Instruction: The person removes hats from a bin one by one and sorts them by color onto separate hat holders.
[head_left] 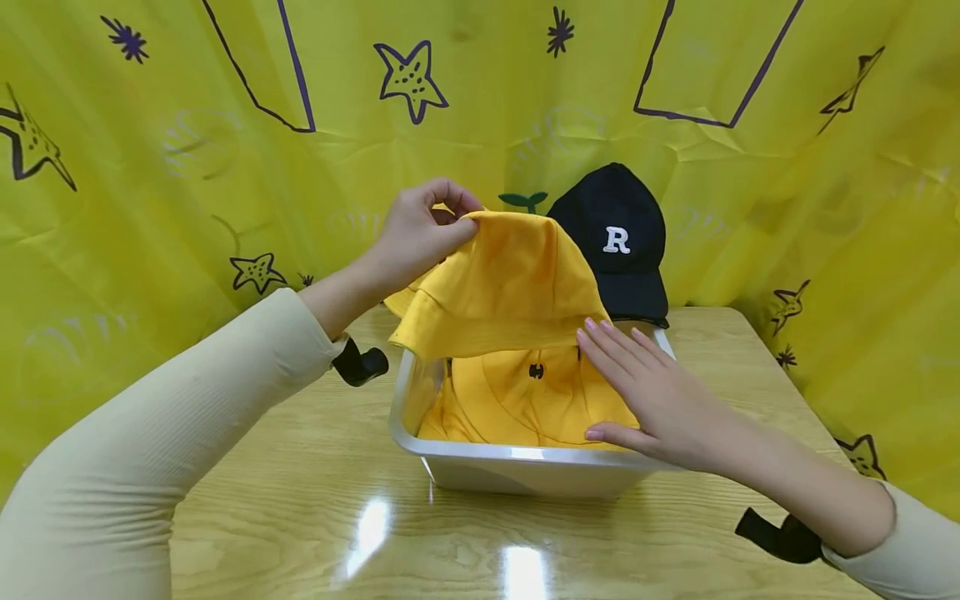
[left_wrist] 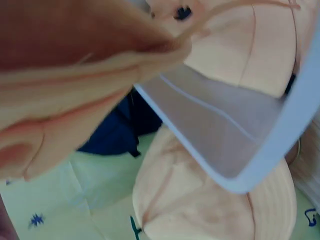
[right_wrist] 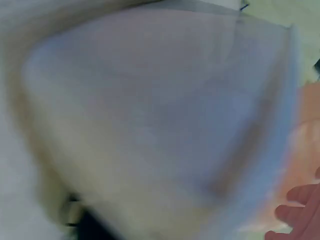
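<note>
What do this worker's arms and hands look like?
They're a person's. The left sleeve and right sleeve are long, plain and pale cream; the left shows fine ribbing and creases. A small black piece juts out near the end of each. The left hand and right hand are bare, with no gloves or rings visible.

You seem to sit in a curtained-off booth: a yellow curtain (head_left: 487,92) patterned with stars (head_left: 411,81) hangs far, left and right around your wood-grain desk (head_left: 285,492).
</note>
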